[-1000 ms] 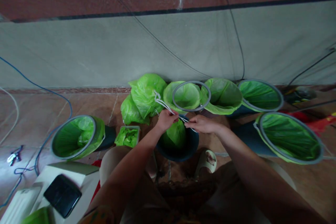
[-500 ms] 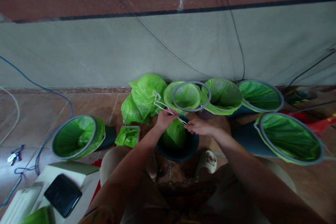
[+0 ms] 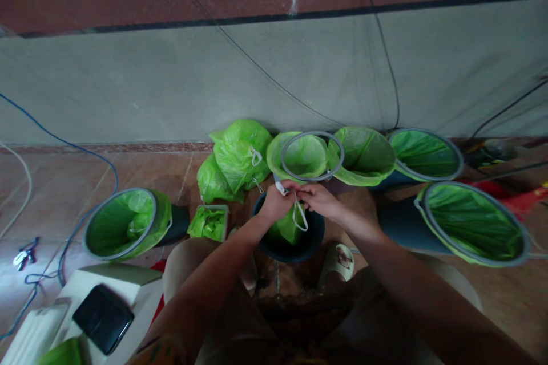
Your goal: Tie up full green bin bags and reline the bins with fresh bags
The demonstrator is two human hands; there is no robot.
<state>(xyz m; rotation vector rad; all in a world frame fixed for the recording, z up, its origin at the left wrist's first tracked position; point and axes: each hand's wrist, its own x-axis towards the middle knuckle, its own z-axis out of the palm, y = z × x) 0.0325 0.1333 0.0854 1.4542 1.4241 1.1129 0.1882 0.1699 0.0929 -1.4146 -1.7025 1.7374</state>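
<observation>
A white drawstring [image 3: 299, 214] is pinched between the left hand [image 3: 277, 205] and right hand [image 3: 317, 201], directly above a green bag [image 3: 287, 227] seated inside the dark bin [image 3: 310, 238].

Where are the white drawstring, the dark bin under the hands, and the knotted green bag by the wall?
white drawstring [image 3: 301, 230]: head view, bottom of its hanging loop.
dark bin [image 3: 313, 238]: head view, inner right wall.
knotted green bag [image 3: 237, 151]: head view, its bulging middle.

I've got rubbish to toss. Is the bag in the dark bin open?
Shut, it seems: the bag is bunched, left hand and right hand pinching its strings.
</observation>
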